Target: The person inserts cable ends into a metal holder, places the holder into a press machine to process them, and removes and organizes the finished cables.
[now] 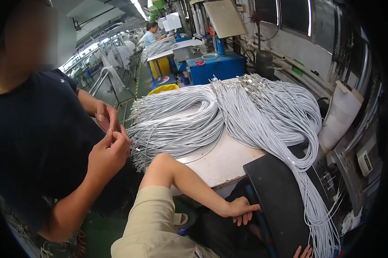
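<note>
Head view: the left hand [241, 210] rests with loose, released fingers on the near edge of a black curved panel [280, 202], gripping nothing. The panel's long axis runs from that hand down and rightward. Only the right hand's [303, 252] fingertips show at the panel's lower end; its grip cannot be told. Beyond the left hand, smooth grey cables [245, 112] lie looped on the pale worktop [220, 163].

Pale worktable [222, 165] under heaped grey cable bundles [245, 112]

Bright overhead lighting, sharp centre, dark bent edges
</note>
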